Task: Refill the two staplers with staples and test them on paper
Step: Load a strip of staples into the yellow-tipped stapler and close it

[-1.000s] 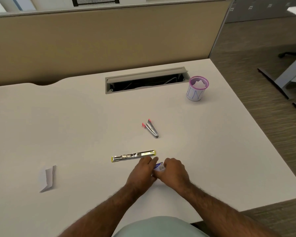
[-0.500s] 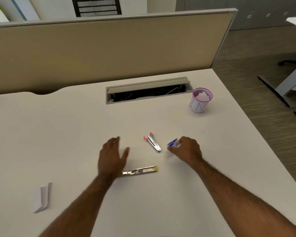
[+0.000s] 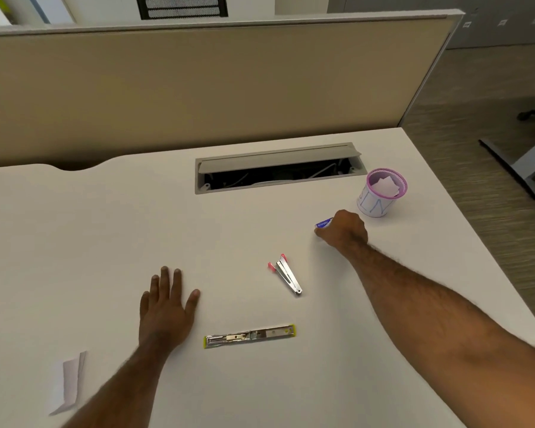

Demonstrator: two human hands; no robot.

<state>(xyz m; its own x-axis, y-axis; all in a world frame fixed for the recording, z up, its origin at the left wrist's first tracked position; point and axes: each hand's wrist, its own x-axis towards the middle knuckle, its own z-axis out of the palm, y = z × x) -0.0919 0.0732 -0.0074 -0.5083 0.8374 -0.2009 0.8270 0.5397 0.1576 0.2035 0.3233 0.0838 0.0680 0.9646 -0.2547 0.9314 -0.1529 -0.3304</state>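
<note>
A yellow-ended stapler point(image 3: 250, 336) lies opened out flat near the desk's front, its metal channel facing up. A small pink stapler point(image 3: 286, 273) lies partly open in the middle of the desk. My right hand point(image 3: 343, 231) holds a small blue staple box point(image 3: 323, 223) down at the desk surface, left of the pink mesh cup. My left hand point(image 3: 167, 307) rests flat on the desk with its fingers spread, left of the yellow stapler and not touching it. A folded strip of white paper point(image 3: 68, 381) lies at the front left.
A pink mesh cup point(image 3: 380, 193) with paper inside stands at the back right. An open cable tray slot point(image 3: 277, 168) runs across the back of the white desk point(image 3: 74, 242). A beige partition point(image 3: 198, 88) walls the far side. The desk's right edge drops to the floor.
My right hand has carried the blue box away from the front of the desk toward the back right, near the cup. My left hand let go and moved left onto the bare desk.
</note>
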